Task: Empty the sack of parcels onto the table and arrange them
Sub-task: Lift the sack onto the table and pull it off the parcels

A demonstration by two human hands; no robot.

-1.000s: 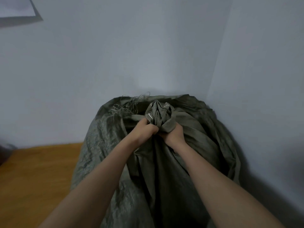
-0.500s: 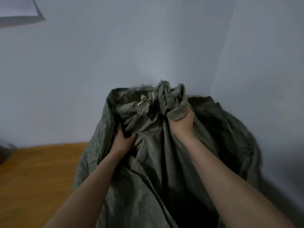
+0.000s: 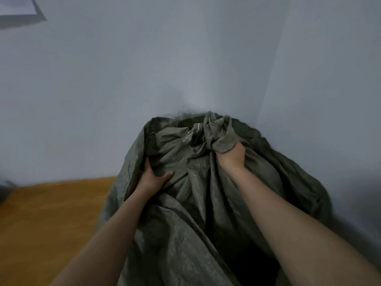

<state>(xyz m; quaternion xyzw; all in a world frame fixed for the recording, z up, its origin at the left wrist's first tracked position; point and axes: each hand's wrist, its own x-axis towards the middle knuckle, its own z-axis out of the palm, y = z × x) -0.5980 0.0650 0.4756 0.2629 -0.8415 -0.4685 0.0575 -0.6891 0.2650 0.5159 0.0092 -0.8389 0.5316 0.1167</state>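
both hands (image 3: pixel 153 178) (image 3: pixel 232 156) grip grey sack (image 3: pixel 179 223) on table (image 3: pixel 51 213).

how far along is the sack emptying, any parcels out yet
Barely started. Done: the grey-green sack stands against the wall corner beside the wooden table. In hand: the right hand grips the bunched neck of the sack, and the left hand grips a fold of cloth lower on the left side. Left: no parcels are in view, so opening, tipping out and arranging all remain.
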